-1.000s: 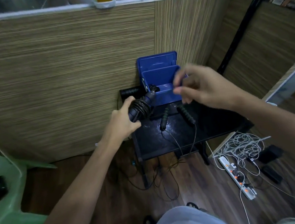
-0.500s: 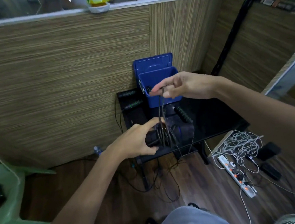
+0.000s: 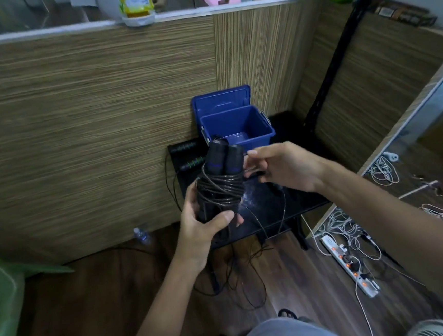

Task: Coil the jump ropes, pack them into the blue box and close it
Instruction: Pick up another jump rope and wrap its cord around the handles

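Jump rope (image 3: 220, 186): thin cord wound round paired handles, held above the counter (image 3: 269, 204), near the blue box (image 3: 238, 128). Left hand (image 3: 201, 223) grips the handles; right hand (image 3: 282, 168) pinches loose cord. Likely light, springy cord; best held by the stiff handles.

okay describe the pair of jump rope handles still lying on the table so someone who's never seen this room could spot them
Find the small black table against the striped wood wall. Left of the open blue box, at the table's back left corner, lie two black handles. Unlike the blue-banded pair gripped in the hands, these have green rings.
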